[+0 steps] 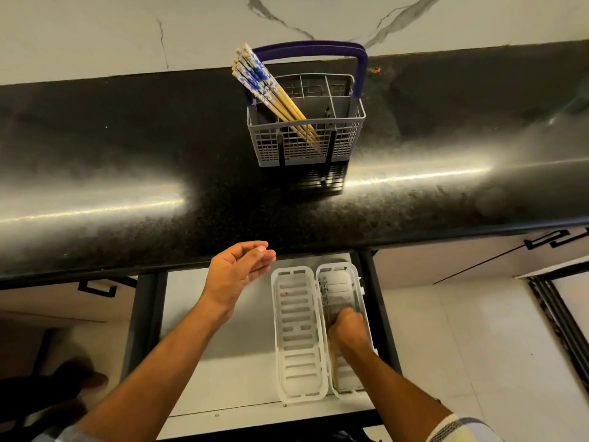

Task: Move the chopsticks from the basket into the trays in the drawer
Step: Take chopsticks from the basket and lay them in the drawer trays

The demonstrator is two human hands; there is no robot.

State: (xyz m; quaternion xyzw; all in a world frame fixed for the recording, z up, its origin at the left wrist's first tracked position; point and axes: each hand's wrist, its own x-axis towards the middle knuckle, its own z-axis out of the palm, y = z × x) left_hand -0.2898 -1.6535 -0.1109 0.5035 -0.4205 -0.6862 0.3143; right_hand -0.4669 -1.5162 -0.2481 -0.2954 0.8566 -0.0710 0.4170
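Observation:
A grey cutlery basket (345,141) with a dark blue handle stands on the black counter. Several chopsticks (266,84) with blue-and-white tops lean out of its left side. Below, in the open drawer (223,362), two white slotted trays lie side by side. The left tray (296,333) holds nothing. My right hand (349,328) reaches down into the right tray (341,282), fingers closed on chopsticks (325,295) lying along its left wall. My left hand (237,272) hovers over the drawer's far left part, fingers loosely apart, holding nothing.
The black granite counter (159,154) overhangs the back of the drawer. A white marble wall (95,33) rises behind it. Dark drawer rails (143,314) flank the drawer, and tiled floor (462,346) shows at right.

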